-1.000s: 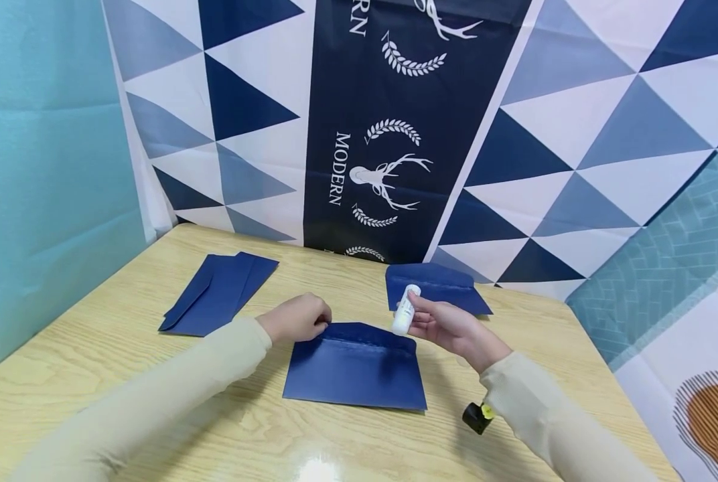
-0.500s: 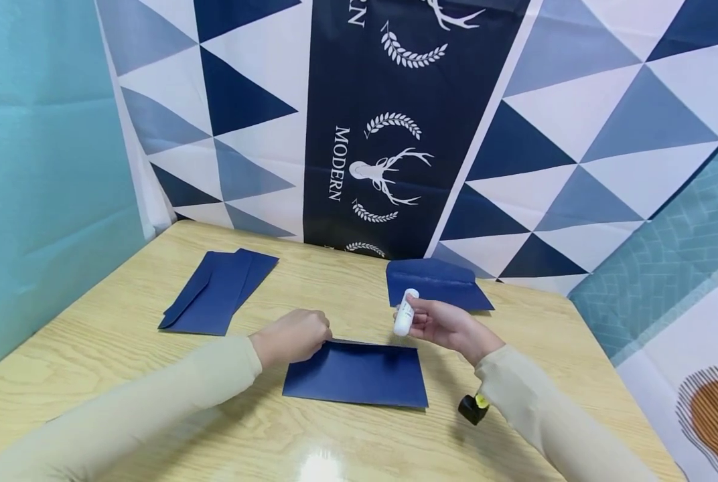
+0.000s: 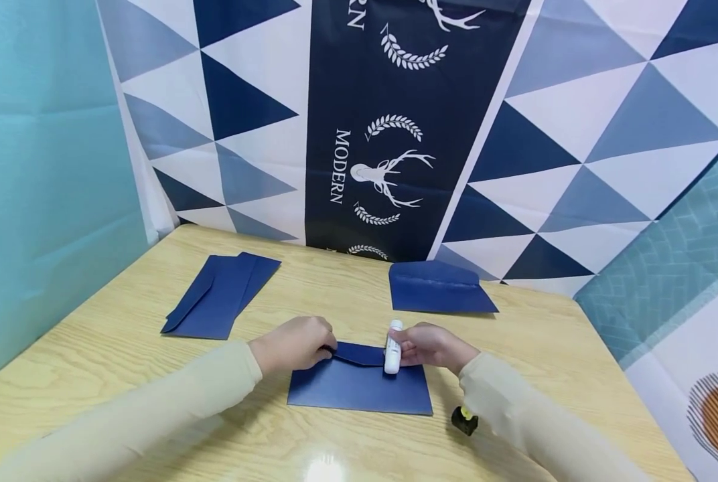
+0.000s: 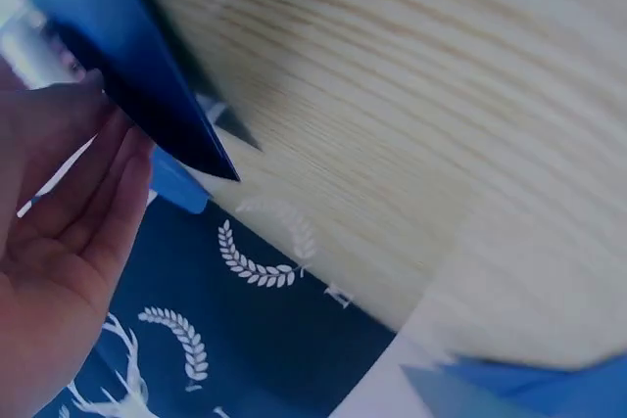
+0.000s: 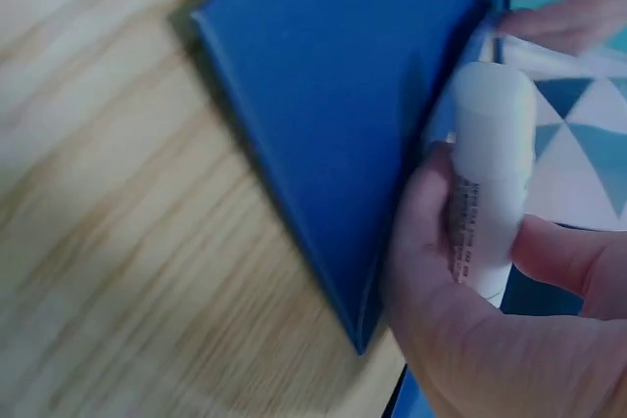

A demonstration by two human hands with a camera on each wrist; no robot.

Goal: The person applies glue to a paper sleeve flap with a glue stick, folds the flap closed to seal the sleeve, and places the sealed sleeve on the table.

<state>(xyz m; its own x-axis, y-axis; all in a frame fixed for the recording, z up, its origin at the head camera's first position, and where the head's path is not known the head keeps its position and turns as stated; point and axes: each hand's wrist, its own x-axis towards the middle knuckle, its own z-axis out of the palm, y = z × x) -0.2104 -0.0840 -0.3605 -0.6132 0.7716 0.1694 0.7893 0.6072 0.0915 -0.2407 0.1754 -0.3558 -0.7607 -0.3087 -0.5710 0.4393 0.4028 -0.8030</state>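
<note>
In the head view a dark blue envelope (image 3: 359, 390) lies on the wooden table, its flap (image 3: 359, 353) folded part of the way down toward me. My left hand (image 3: 295, 343) pinches the flap near its left end; the left wrist view shows thumb and fingers (image 4: 125, 168) at the blue paper's edge. A white glue stick (image 3: 393, 348) is gripped in my right hand (image 3: 431, 345), tilted over the flap's right part. Printed text shows on its side in the right wrist view, where my right thumb and fingers wrap the glue stick (image 5: 490, 159).
Two overlapping blue envelopes (image 3: 214, 301) lie at the back left of the table (image 3: 262, 428). Another envelope (image 3: 437, 294) with its flap up lies at the back right. A patterned curtain (image 3: 250, 134) hangs behind the table. A small black object (image 3: 464, 422) shows beside the right sleeve.
The envelope's flap, upright half a second ago, now leans down toward me, with the left hand still pinching it. The right hand has come down and nearer with the glue stick, onto the flap's right side.
</note>
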